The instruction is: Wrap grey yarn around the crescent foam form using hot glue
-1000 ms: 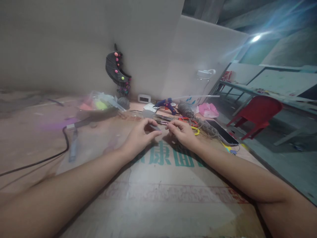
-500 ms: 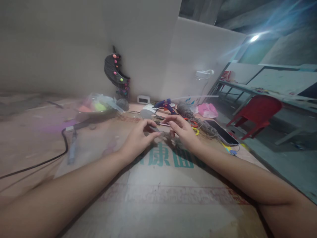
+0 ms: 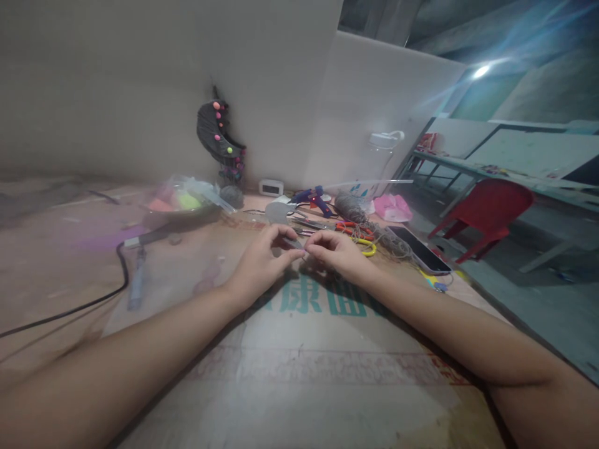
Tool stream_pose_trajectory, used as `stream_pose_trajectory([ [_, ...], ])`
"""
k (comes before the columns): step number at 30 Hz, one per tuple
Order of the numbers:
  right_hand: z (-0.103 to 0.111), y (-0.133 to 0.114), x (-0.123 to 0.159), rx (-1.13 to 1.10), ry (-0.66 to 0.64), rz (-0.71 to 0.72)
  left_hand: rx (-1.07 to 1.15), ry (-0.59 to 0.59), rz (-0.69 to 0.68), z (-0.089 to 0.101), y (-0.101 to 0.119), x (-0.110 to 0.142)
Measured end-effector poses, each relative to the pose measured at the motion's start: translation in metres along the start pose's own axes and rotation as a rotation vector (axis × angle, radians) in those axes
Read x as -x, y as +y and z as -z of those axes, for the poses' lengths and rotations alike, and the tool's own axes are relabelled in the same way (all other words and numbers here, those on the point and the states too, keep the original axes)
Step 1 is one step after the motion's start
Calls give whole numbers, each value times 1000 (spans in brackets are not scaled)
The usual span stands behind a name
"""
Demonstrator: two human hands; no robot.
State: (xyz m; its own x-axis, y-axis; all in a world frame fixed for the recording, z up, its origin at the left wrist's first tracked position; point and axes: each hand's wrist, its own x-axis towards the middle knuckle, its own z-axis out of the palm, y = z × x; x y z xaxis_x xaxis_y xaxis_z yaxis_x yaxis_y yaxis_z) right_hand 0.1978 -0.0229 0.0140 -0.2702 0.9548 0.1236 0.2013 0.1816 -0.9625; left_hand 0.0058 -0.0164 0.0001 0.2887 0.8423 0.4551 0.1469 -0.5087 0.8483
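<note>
My left hand (image 3: 269,259) pinches a small thin grey piece (image 3: 294,244) between thumb and fingers, above the printed sheet. Its exact kind is too small and blurred to tell. Fingertips of my right hand (image 3: 339,252) are pressed together at the right end of that piece, almost touching the left fingertips. Whatever the right fingers grip is hidden. Just beyond the hands lie scissors with yellow handles (image 3: 369,247), red-handled pliers (image 3: 355,229) and a grey disc (image 3: 279,212).
A blue glue gun (image 3: 314,198), grey yarn (image 3: 350,207) and a phone (image 3: 421,251) lie behind and right. A bowl of colourful bits (image 3: 180,211) stands left, near a black cable (image 3: 125,274). A dark crescent ornament (image 3: 213,132) hangs on the wall.
My right hand's fingers, spread apart before, have closed into a pinch and come down to the left fingertips. The left hand has stayed nearly in place.
</note>
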Motion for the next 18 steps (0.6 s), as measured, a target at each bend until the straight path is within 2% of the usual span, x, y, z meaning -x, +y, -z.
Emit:
stream_pose_trajectory([
  [4, -2, -3, 1, 3, 68, 14, -16, 4, -5, -1, 1, 0],
  [11, -3, -1, 1, 19, 88, 5, -1, -19, -17, -1, 3, 0],
  [18, -4, 0, 1, -7, 32, -5, 41, -24, -34, -2, 0, 0],
])
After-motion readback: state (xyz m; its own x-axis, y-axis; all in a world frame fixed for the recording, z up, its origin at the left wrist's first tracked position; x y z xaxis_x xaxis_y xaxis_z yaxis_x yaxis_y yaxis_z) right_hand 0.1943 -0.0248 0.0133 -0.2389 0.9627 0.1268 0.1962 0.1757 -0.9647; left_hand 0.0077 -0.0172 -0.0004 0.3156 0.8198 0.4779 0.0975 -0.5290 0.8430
